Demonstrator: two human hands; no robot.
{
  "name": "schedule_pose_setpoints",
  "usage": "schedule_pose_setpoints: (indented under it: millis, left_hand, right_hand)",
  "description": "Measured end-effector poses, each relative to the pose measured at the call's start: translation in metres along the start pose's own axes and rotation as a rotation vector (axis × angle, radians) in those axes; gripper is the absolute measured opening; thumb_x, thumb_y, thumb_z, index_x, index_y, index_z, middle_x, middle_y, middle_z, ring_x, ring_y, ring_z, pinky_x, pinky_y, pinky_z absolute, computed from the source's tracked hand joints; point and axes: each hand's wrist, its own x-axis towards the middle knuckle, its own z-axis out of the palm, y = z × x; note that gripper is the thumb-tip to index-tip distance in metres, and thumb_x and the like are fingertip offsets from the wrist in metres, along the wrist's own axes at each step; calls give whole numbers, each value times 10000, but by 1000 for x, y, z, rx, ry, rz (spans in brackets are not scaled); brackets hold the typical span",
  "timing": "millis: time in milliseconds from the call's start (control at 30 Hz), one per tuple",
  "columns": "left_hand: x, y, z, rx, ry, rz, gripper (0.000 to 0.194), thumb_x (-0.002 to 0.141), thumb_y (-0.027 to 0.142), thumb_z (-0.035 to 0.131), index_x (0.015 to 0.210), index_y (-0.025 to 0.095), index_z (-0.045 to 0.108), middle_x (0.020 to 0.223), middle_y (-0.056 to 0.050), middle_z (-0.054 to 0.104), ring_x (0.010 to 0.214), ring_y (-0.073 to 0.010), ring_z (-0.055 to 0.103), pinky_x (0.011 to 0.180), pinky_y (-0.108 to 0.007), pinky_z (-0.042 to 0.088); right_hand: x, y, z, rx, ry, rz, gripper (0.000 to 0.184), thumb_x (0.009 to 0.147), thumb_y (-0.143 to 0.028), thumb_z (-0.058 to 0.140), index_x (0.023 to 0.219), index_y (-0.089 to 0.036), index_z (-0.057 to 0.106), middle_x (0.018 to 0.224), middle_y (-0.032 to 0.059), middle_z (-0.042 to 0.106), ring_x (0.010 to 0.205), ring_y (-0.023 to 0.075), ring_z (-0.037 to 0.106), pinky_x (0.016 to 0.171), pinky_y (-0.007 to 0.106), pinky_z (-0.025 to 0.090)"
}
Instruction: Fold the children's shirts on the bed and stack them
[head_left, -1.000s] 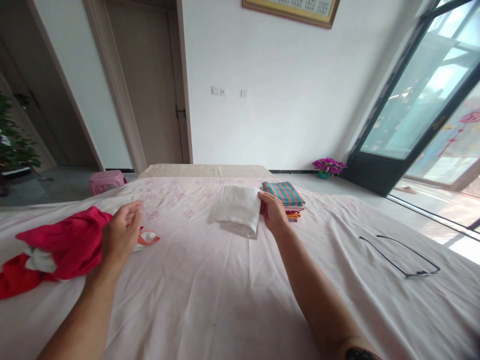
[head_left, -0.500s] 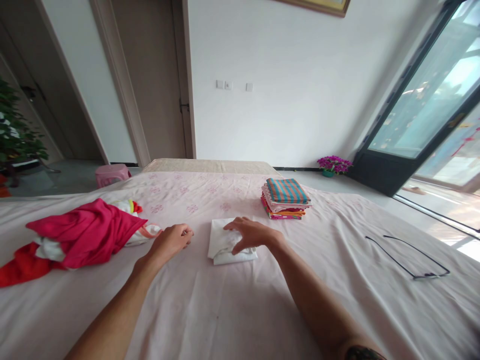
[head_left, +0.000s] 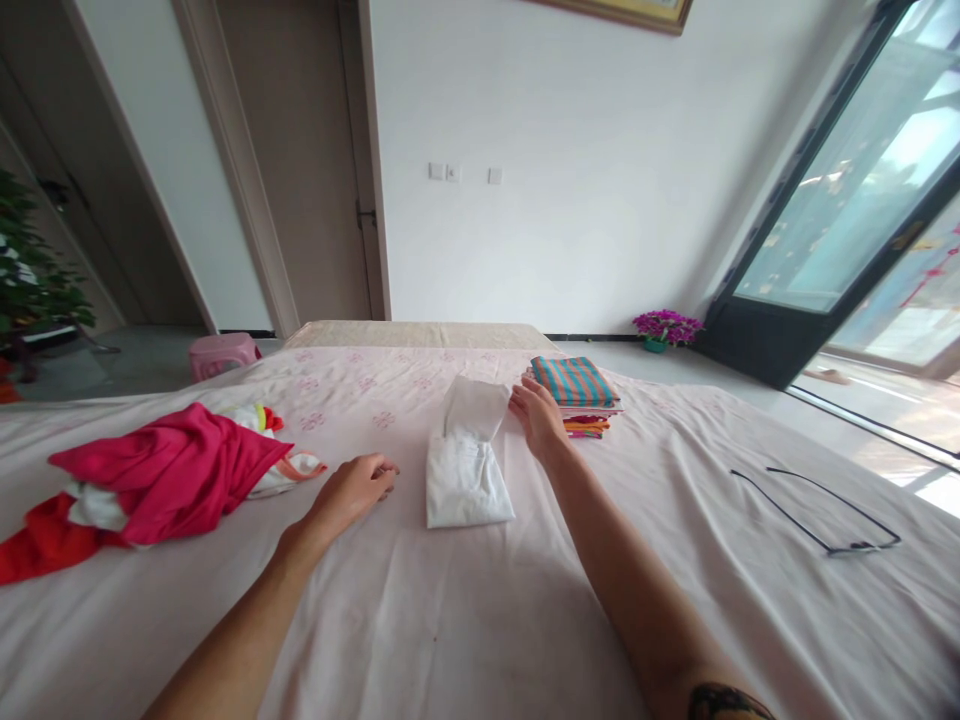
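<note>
- My right hand point(head_left: 537, 412) is now reaching farther forward than half a second ago, when it was hovering over the white cloth point(head_left: 469, 485); the cloth's far part, folded in then, is now extending away from me.
- My right hand is keeping its fingers nearly straight beside the far part's right edge; I cannot tell whether the fingertips are touching or pinching it.
- My left hand point(head_left: 367, 480) is hanging loosely curled and released, holding nothing, just left of the white cloth.
- The white cloth is lying between my two hands, its wider near part closer to me than my right hand.
- The folded stack point(head_left: 576, 384), with a blue-and-orange striped piece on top, is sitting just right of my right hand, partly hidden behind it.
- The crumpled pile point(head_left: 180, 470), mostly crimson, is lying left of my left hand.
- The glasses point(head_left: 832, 515) are resting well to the right of my right hand.
- The pale pink sheet point(head_left: 450, 620) is spreading beneath both hands, wrinkling in places.
</note>
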Motion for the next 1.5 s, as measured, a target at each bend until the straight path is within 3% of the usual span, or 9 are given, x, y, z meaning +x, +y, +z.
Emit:
schedule_pose_setpoints:
  millis: [67,200,367,567,633,833,1067,1233,1500]
  left_hand:
    - [-1,3,8,-27,-52,17,360,830,400,516,1047,179,699,957,-66,758,821,-199,706,703,-256,492]
    - [-14,20,29,81,-23,31,499,808,510,571,1168,175,651,1073,-101,728,967,-232,678,797,-282,470]
    - [-24,31,52,61,-17,79,347,759,277,607,1091,192,663,1007,-59,727,897,-188,665,744,-250,447]
    - [-13,24,39,-222,-95,83,120,653,193,504,707,175,610,695,-5,661,750,-187,631,674,-266,456]
    - [-14,27,28,-345,-43,45,152,661,208,472,738,181,600,724,-10,663,789,-187,643,700,-273,475]
    - [-23,36,35,-437,-230,-60,311,701,172,465,977,158,608,988,-81,702,807,-163,689,663,-254,499]
    - [-21,27,56,-149,-136,35,272,784,171,473,1026,192,595,904,-54,725,742,-154,690,644,-249,475]
    - [-32,39,51,56,-98,167,206,830,203,493,945,197,664,975,-71,738,896,-184,682,775,-264,457]
    - [-34,57,59,325,-22,156,242,846,411,537,858,197,649,941,-114,725,894,-248,682,751,-311,438]
  right_hand:
    - [5,2,-7,-52,61,-10,389,771,-300,553,1140,-196,611,1078,75,662,885,154,639,718,251,527]
    - [-8,14,-4,-496,-378,15,288,780,-315,596,1016,-178,687,939,70,693,830,186,647,671,264,503]
    - [-29,16,10,-1006,-593,-149,358,738,-298,690,1084,-208,705,1010,53,693,921,208,630,750,268,449]
    - [-32,-28,-6,-434,-1422,178,405,791,-487,659,982,-139,738,696,1,641,585,98,530,535,202,368]
    - [-34,-31,-5,-395,-1391,185,463,827,-538,614,1018,-134,735,702,18,659,561,90,527,502,194,345]
    - [-59,-6,29,-1013,-796,-47,367,824,-540,599,805,-189,704,763,63,719,683,171,643,601,242,431]
    - [-77,-3,45,-1332,-690,-204,242,703,-301,618,892,-192,723,909,136,738,851,288,690,684,329,464]
    - [-35,-9,9,-1040,-631,62,65,628,-225,595,653,-193,646,634,46,674,668,203,649,628,283,456]
    - [-1,-11,-48,161,-694,330,182,633,-243,649,743,-194,512,631,-40,589,579,115,585,621,255,519]
